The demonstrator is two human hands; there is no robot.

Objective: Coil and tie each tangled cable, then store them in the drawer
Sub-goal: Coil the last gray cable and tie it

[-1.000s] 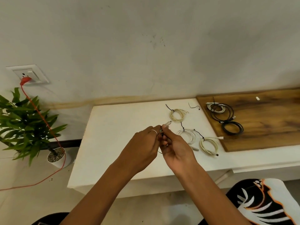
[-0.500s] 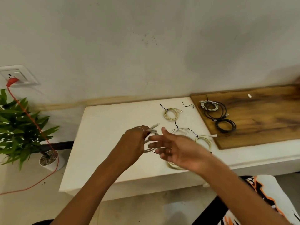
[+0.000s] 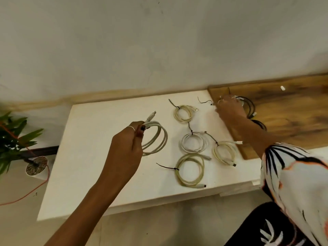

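Coiled white cable (image 3: 156,137) stays pinched in left hand (image 3: 127,144), keeping loops together; right hand (image 3: 229,109) reaches toward loose tie (image 3: 205,102), grip unclear.

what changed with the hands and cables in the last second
The right hand let go of the white coil and reached out to the loose black tie by the wooden board. The left hand alone now grips the coil. The four tied coils stayed put.

Soft, even, warm indoor light, no glare, faint shadows under the coiled cream cables (image 3: 190,170), motion blur on the reaching right hand (image 3: 229,108), wide-angle bending at frame edges, overall softness.
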